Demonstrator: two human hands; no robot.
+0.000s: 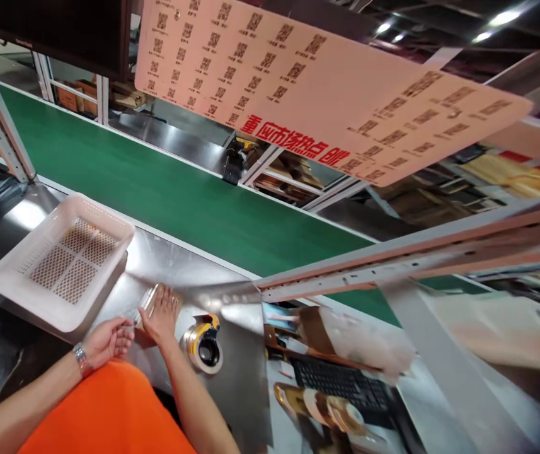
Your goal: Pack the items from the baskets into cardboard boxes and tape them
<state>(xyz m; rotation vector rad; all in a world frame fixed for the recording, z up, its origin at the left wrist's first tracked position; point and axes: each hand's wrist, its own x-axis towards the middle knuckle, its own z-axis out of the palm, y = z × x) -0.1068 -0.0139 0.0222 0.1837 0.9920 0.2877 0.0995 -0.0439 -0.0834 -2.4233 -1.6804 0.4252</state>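
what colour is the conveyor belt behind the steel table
Plain green, no pattern; the conveyor belt shows best in the head view.

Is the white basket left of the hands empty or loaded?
Empty. In the white basket the perforated floor shows bare across all its panels, and nothing lies inside.

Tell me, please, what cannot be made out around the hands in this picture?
1. Head view: the flat item is mostly covered by the right hand; its kind is unclear.
2. The left hand is curled, hiding whether it holds anything.
3. The clutter beside the keyboard is motion-blurred.
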